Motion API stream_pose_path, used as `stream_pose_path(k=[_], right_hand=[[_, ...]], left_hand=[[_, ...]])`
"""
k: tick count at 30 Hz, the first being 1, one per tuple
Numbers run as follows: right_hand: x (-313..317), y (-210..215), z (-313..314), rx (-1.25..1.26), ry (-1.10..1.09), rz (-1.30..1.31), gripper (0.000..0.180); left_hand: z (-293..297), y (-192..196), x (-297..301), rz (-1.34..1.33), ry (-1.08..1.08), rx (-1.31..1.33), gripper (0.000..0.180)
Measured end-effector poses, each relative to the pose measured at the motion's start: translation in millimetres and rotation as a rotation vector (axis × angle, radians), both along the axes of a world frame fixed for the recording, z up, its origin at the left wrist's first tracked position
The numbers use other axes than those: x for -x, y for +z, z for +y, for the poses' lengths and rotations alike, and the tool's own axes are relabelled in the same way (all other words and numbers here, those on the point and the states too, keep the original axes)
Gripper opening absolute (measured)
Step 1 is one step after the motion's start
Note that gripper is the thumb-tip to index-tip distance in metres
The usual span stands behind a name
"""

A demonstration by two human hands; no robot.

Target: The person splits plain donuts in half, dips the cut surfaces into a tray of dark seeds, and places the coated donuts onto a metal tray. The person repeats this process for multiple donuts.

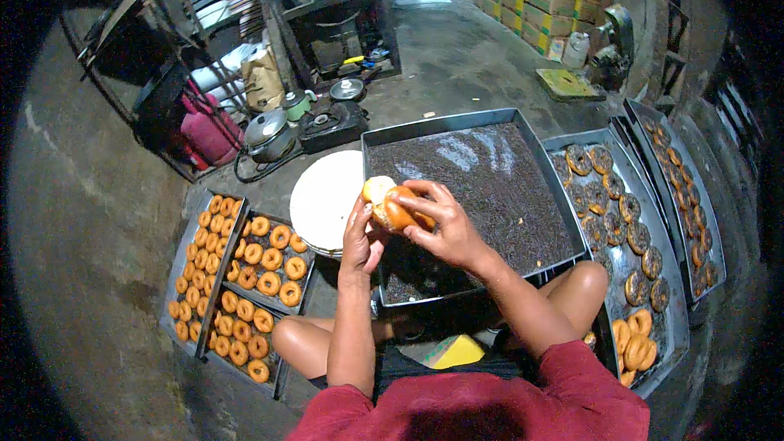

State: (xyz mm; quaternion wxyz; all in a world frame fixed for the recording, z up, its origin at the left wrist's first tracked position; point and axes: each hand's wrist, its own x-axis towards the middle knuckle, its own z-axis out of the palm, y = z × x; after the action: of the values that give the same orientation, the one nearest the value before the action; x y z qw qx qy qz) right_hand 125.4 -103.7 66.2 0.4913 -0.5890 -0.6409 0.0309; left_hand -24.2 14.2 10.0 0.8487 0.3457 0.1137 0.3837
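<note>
My left hand (359, 237) is closed around a doughnut whose pale, cream-coloured face (378, 189) shows at the top. Against it, the fingers of my right hand (441, 224) grip a glossy golden-brown doughnut (400, 209). Whether these are two doughnuts or the halves of one, I cannot tell. Both hands are over the near left part of a large metal tray (469, 117) spread with dark brown sprinkles (498, 204). Just left of my left hand is a round white board or lid (327, 200), partly under the tray's edge.
On the left, trays (231, 257) hold plain ring doughnuts. Trays (665, 310) on the right bear sprinkle-coated doughnuts, with several plain ones at the near end. Farther off are a burner (327, 122), a lidded pot (268, 132), a pink gas cylinder (206, 132) and stacked cartons (549, 0).
</note>
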Motion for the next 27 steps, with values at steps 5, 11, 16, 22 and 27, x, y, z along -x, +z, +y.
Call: stream_pose_path(k=[5,11,16,22,27], right_hand=[[-8,-10,-17,-0.002,-0.078,0.162,0.051],[-19,-28,-30,0.050,-0.228,0.101,0.047],[-20,-32,-23,0.020,-0.314,0.008,0.046],[-19,-11,-35,-0.111,-0.191,0.027,0.045],[-32,-29,-36,0.084,-0.266,0.158,0.047]], left_hand=[[-17,-2,-18,0.076,-0.014,-0.032,0.052],[-19,-2,-22,0.080,-0.002,-0.029,0.053],[-31,-10,-21,0.111,0.003,-0.054,0.051],[-31,-14,-11,0.095,0.026,0.037,0.051],[-36,-3,-8,0.125,0.031,-0.051,0.055]])
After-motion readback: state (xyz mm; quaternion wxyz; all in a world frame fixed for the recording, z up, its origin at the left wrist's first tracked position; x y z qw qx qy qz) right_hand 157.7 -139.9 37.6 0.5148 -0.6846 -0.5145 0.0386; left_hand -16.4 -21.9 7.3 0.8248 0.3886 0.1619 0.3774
